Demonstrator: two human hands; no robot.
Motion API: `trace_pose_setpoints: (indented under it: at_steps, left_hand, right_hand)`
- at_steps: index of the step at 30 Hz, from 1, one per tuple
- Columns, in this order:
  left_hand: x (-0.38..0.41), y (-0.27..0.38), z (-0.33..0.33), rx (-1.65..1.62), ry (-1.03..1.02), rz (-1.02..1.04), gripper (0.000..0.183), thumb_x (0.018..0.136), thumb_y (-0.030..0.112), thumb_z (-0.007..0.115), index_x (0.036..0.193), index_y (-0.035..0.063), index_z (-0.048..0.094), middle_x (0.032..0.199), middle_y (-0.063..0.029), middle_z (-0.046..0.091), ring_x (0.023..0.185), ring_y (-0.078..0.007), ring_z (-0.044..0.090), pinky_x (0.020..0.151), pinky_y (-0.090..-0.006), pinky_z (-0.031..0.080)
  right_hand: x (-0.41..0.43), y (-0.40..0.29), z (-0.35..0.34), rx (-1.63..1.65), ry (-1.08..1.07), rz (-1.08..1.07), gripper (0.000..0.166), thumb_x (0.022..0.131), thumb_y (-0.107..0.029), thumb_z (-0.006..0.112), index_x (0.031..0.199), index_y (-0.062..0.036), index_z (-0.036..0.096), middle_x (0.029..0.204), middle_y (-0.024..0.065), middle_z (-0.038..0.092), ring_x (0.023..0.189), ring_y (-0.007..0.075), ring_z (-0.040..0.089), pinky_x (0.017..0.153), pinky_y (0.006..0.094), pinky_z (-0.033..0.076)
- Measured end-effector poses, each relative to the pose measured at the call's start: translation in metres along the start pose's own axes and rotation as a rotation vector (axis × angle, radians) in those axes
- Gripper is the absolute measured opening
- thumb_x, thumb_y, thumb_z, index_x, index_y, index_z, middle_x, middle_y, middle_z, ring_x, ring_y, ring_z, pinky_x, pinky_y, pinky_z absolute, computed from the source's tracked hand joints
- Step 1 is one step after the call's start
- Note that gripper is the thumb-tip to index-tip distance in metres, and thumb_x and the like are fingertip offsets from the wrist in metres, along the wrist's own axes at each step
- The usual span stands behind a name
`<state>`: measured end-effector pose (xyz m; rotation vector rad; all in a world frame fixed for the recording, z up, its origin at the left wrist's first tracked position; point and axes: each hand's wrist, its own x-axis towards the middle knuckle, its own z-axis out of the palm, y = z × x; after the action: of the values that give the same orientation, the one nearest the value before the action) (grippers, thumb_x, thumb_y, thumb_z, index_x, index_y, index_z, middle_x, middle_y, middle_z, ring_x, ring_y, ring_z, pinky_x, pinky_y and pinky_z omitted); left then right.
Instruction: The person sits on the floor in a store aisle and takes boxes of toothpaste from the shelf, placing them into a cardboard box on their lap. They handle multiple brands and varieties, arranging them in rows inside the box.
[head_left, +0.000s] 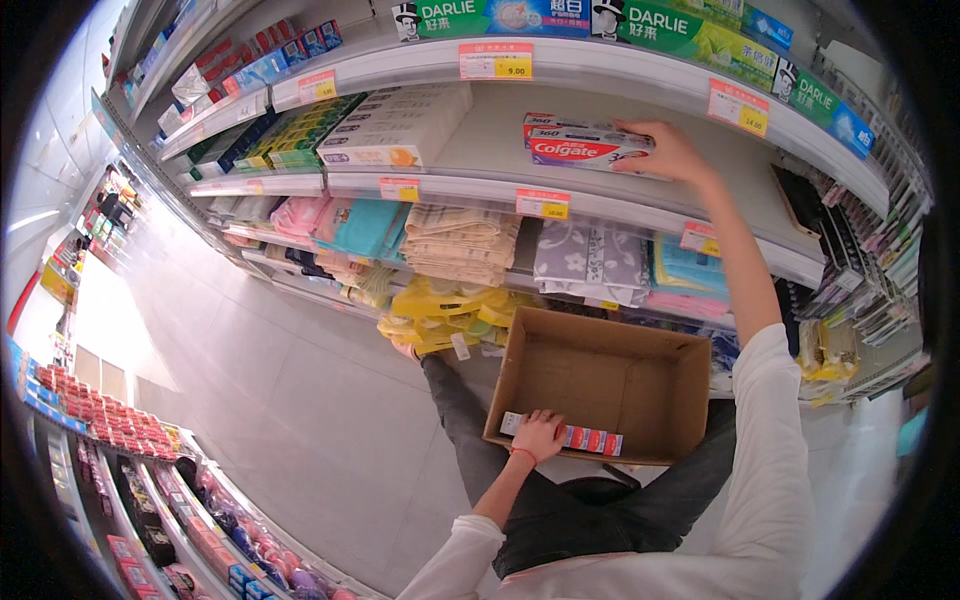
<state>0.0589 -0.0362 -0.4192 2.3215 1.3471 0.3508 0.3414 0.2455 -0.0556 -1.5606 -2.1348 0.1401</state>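
Observation:
My right hand grips Colgate toothpaste boxes by their right end on the middle shelf. At least two boxes sit there, one behind the other, with their red and purple fronts towards me. An open cardboard carton rests at my lap, between my legs. Inside its near edge stands a row of toothpaste boxes, their small ends showing. My left hand lies over the left part of that row with fingers curled. Whether it grips a box there is hidden.
White and orange boxes fill the shelf's left part. Darlie boxes line the shelf above, behind a price-tag rail. Folded towels lie below. Yellow plastic packaging sits beside the carton. Another shelf unit stands across the aisle.

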Motion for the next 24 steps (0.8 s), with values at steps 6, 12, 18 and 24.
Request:
trace_pose_setpoints:
  at_steps: [6, 12, 18, 24]
  left_hand:
    - [0.005, -0.001, 0.003, -0.009, -0.018, 0.019, 0.03, 0.083, 0.03, 0.052, 0.102, 0.0107, 0.066, 0.101, -0.0126, 0.062, 0.1, -0.0318, 0.056, 0.086, -0.0448, 0.044]
    - [0.006, 0.001, 0.002, 0.027, -0.056, 0.012, 0.025, 0.081, 0.03, 0.05, 0.085, 0.0092, 0.063, 0.093, -0.0139, 0.061, 0.095, -0.0319, 0.056, 0.085, -0.0475, 0.042]
    - [0.008, 0.0, 0.003, 0.034, -0.076, 0.009, 0.03, 0.082, 0.03, 0.052, 0.099, 0.0082, 0.064, 0.097, -0.0138, 0.063, 0.097, -0.0319, 0.057, 0.085, -0.0471, 0.043]
    - [0.009, -0.001, 0.006, 0.042, -0.066, 0.022, 0.034, 0.082, 0.033, 0.054, 0.105, 0.0094, 0.065, 0.105, -0.013, 0.064, 0.102, -0.0308, 0.057, 0.089, -0.0448, 0.042]
  right_hand:
    - [-0.027, 0.014, -0.046, -0.078, 0.087, 0.037, 0.064, 0.064, -0.046, 0.08, 0.111, -0.0054, 0.064, 0.106, 0.0141, 0.064, 0.097, 0.0236, 0.061, 0.084, 0.033, 0.048]
    - [-0.137, -0.039, -0.068, 0.145, 0.099, 0.005, 0.052, 0.067, -0.016, 0.082, 0.11, 0.0038, 0.059, 0.099, 0.006, 0.064, 0.092, 0.0109, 0.057, 0.084, 0.0257, 0.046]
    - [-0.27, -0.003, -0.006, 0.147, -0.505, 0.197, 0.053, 0.075, -0.021, 0.076, 0.12, 0.0006, 0.057, 0.115, 0.0124, 0.062, 0.101, 0.0168, 0.058, 0.088, 0.0301, 0.046]
    - [-0.375, 0.064, 0.142, 0.184, -0.751, 0.572, 0.055, 0.073, -0.022, 0.067, 0.124, -0.0023, 0.055, 0.118, 0.0171, 0.061, 0.108, 0.029, 0.058, 0.092, 0.034, 0.045]
